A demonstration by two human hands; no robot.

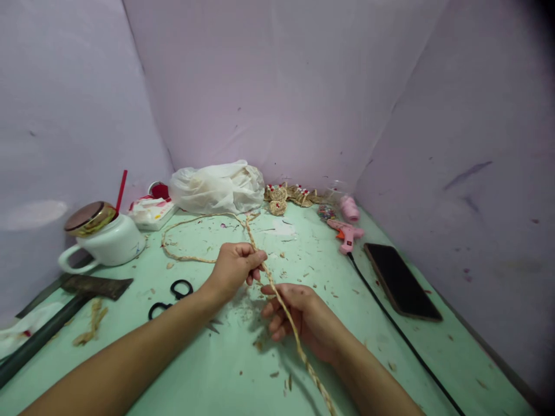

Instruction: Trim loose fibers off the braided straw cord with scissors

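A long braided straw-coloured cord [299,348] runs from the far middle of the table toward the near right edge, and its far part lies in a wide loop on the green top. My left hand [234,264] pinches the braid between thumb and fingers, a little above the table. Just nearer to me, my right hand [303,315] is held with its fingers apart and loosely bent. The braid passes across those fingers without being gripped. Black-handled scissors [181,289] lie partly under my left forearm, which hides their middle.
At left are a white mug [113,241] with a jar on it and a hammer-like tool [97,286]. A white plastic bag [217,188] and woven straw pieces [278,202] sit at the back. A pink glue gun [347,234] and a phone [403,281] lie right; scraps dot the table.
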